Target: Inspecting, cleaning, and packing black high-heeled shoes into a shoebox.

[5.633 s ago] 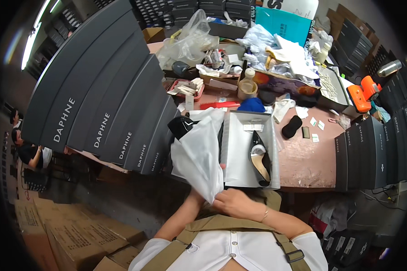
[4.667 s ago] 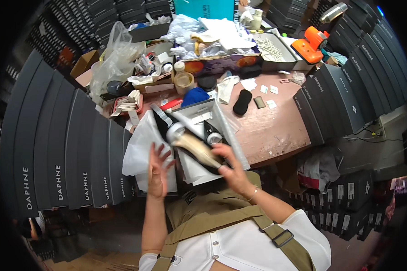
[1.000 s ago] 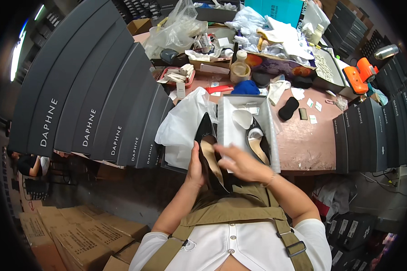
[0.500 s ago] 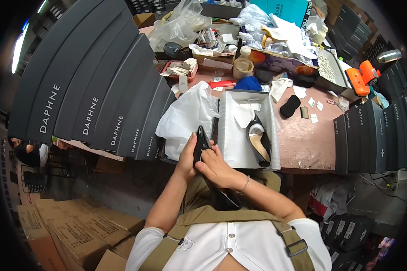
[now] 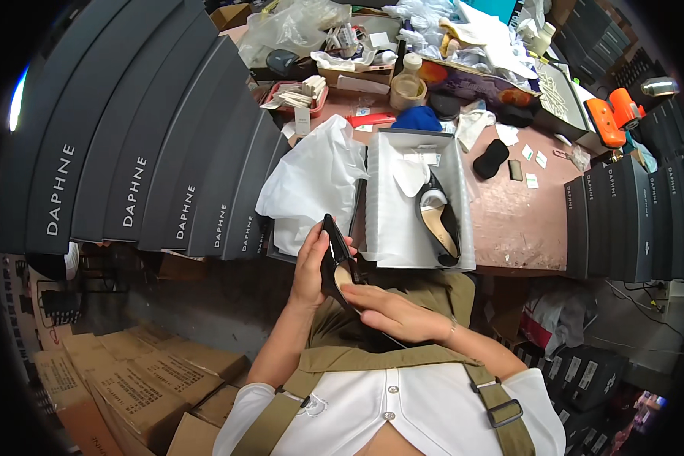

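So the biggest thing was the row of long dark grey cardboard shoebox lids (image 5: 152, 144), fanned out to the left of the open grey shoebox (image 5: 416, 199) on the pinkish worktable (image 5: 524, 228). Crumpled white tissue paper (image 5: 311, 182) lay right against the box's left wall. Inside the box, on its right side, sat one black high-heeled pump with a tan insole (image 5: 438, 220). The matching black pump (image 5: 337, 267) was held just below the box's near left corner, off the table edge. The left hand (image 5: 311, 266) was wrapped around it from the left, fingers clamped on the upper. The right hand (image 5: 391, 311) lay flat with its fingers together, pressing against the shoe's lower end.
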